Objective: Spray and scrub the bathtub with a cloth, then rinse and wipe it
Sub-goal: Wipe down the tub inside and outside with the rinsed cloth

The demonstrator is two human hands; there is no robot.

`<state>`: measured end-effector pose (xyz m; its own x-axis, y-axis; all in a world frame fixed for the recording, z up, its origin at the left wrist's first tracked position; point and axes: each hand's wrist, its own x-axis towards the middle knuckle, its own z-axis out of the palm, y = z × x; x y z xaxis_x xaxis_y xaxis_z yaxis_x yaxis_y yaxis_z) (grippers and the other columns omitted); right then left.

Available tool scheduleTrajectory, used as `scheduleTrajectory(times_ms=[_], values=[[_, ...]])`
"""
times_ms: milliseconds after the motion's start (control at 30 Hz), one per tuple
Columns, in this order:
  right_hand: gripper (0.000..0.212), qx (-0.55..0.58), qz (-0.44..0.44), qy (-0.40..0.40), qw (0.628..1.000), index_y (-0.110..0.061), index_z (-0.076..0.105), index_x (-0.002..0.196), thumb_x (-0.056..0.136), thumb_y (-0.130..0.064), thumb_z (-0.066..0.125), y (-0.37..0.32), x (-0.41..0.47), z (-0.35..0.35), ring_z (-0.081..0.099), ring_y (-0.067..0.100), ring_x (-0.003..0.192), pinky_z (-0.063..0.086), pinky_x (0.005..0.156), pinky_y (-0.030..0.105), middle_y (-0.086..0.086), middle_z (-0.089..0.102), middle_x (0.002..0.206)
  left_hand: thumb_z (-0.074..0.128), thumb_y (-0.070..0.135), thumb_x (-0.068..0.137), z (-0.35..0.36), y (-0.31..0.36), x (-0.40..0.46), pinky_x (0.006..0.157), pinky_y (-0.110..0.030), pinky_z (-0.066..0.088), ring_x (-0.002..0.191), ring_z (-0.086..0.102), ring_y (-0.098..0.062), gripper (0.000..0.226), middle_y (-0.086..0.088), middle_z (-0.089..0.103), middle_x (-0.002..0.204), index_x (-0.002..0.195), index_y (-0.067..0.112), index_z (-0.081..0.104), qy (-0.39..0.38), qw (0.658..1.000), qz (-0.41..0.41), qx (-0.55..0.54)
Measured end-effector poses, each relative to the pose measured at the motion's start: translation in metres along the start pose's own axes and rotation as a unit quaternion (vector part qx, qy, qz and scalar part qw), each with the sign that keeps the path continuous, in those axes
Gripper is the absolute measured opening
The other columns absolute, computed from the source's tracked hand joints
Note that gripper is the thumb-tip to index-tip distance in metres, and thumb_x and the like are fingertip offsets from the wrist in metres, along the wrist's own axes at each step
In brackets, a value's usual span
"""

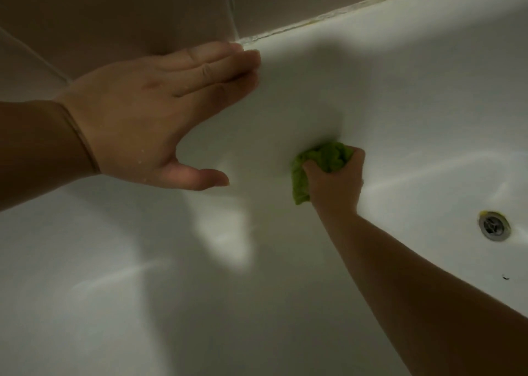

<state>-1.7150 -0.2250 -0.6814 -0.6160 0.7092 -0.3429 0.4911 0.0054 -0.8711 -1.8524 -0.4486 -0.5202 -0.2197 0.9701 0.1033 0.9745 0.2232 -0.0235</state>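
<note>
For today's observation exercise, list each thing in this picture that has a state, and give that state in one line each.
Left hand: open, fingers straight, flat against the tub's far edge.
Right hand: gripping the cloth.
Green cloth: bunched, pressed to the tub wall.
Bathtub: white, no standing water visible.
Drain: unplugged, metal grate showing.

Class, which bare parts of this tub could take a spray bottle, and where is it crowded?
Free: the tub floor below the left hand, and between the right hand and drain. Crowded: around the green cloth.
</note>
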Motion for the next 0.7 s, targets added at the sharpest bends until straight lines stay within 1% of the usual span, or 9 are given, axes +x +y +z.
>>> scheduleTrajectory(times_ms=[67, 133, 167, 233, 300, 433, 533, 633, 700], values=[[0.049, 0.024, -0.022, 0.001, 0.999, -0.03, 0.05, 0.105, 0.071, -0.022, 0.085, -0.005, -0.013, 0.009, 0.066, 0.008, 0.077, 0.062, 0.072, 0.041, -0.01, 0.064, 0.09, 0.057, 0.073, 0.088, 0.002, 0.004, 0.001, 0.116, -0.061, 0.037, 0.152, 0.032, -0.038, 0.101, -0.019, 0.032, 0.165, 0.16, 0.007, 0.031, 0.005, 0.998, -0.04, -0.054], [0.052, 0.03, -0.037, -0.05, 0.998, -0.033, 0.05, 0.1, 0.068, -0.023, 0.089, 0.001, -0.03, 0.025, 0.065, 0.003, 0.075, 0.061, 0.068, 0.031, -0.012, 0.064, 0.088, 0.053, 0.079, 0.087, 0.006, 0.012, 0.0, 0.114, -0.065, 0.038, 0.151, 0.034, -0.037, 0.097, -0.013, 0.031, 0.166, 0.163, 0.024, 0.026, 0.016, 0.991, -0.079, -0.106], [0.053, 0.025, -0.037, -0.086, 0.995, -0.033, 0.049, 0.098, 0.067, -0.024, 0.091, 0.007, -0.037, 0.034, 0.065, 0.002, 0.077, 0.06, 0.067, 0.027, -0.012, 0.064, 0.088, 0.051, 0.08, 0.088, 0.009, 0.015, 0.0, 0.114, -0.066, 0.038, 0.15, 0.036, -0.038, 0.095, -0.013, 0.032, 0.165, 0.163, 0.026, 0.026, 0.018, 0.991, -0.083, -0.108], [0.054, -0.001, -0.013, -0.136, 0.991, -0.031, 0.049, 0.099, 0.068, -0.029, 0.093, 0.029, -0.04, 0.047, 0.065, 0.006, 0.081, 0.06, 0.072, 0.031, -0.01, 0.064, 0.093, 0.049, 0.08, 0.09, 0.008, 0.015, 0.003, 0.113, -0.066, 0.038, 0.149, 0.037, -0.04, 0.094, -0.014, 0.034, 0.164, 0.162, 0.024, 0.029, 0.016, 0.991, -0.084, -0.106], [0.055, -0.051, 0.021, -0.151, 0.987, -0.028, 0.047, 0.102, 0.07, -0.031, 0.092, 0.055, -0.028, 0.049, 0.066, 0.021, 0.09, 0.057, 0.076, 0.035, -0.005, 0.064, 0.097, 0.05, 0.075, 0.093, 0.003, 0.008, 0.008, 0.114, -0.064, 0.039, 0.146, 0.04, -0.043, 0.093, -0.021, 0.037, 0.161, 0.158, 0.012, 0.033, 0.018, 0.996, -0.051, -0.065], [0.05, -0.115, 0.055, -0.101, 0.987, -0.025, 0.047, 0.102, 0.073, -0.025, 0.088, 0.089, 0.012, 0.019, 0.066, 0.031, 0.09, 0.05, 0.071, 0.032, -0.002, 0.061, 0.092, 0.059, 0.063, 0.091, 0.002, 0.002, 0.01, 0.122, -0.049, 0.032, 0.144, 0.041, -0.045, 0.094, -0.031, 0.041, 0.154, 0.147, -0.01, 0.04, 0.019, 1.0, 0.012, 0.022], [0.046, -0.068, 0.061, -0.002, 0.996, -0.031, 0.047, 0.098, 0.063, -0.034, 0.077, 0.066, 0.037, -0.009, 0.07, 0.031, 0.082, 0.062, 0.066, 0.046, 0.0, 0.065, 0.091, 0.058, 0.063, 0.092, 0.001, 0.007, 0.018, 0.124, -0.045, 0.029, 0.143, 0.041, -0.045, 0.093, -0.031, 0.042, 0.153, 0.146, -0.011, 0.041, 0.028, 0.999, 0.016, 0.016], [0.042, 0.022, -0.021, 0.084, 0.996, -0.035, 0.05, 0.097, 0.062, -0.029, 0.072, 0.014, 0.037, -0.022, 0.069, 0.027, 0.079, 0.062, 0.065, 0.049, 0.0, 0.066, 0.09, 0.056, 0.069, 0.092, 0.003, 0.013, 0.026, 0.126, -0.036, 0.025, 0.142, 0.043, -0.046, 0.095, -0.027, 0.041, 0.155, 0.15, -0.005, 0.042, 0.034, 0.999, -0.006, -0.006], [0.047, 0.084, -0.082, 0.06, 0.991, -0.028, 0.052, 0.102, 0.065, -0.02, 0.079, -0.018, 0.017, -0.021, 0.069, 0.025, 0.077, 0.062, 0.064, 0.046, -0.002, 0.066, 0.086, 0.061, 0.075, 0.085, 0.004, 0.013, 0.029, 0.125, -0.032, 0.025, 0.144, 0.041, -0.046, 0.101, -0.018, 0.036, 0.161, 0.156, 0.006, 0.04, 0.021, 0.998, -0.041, -0.031]])
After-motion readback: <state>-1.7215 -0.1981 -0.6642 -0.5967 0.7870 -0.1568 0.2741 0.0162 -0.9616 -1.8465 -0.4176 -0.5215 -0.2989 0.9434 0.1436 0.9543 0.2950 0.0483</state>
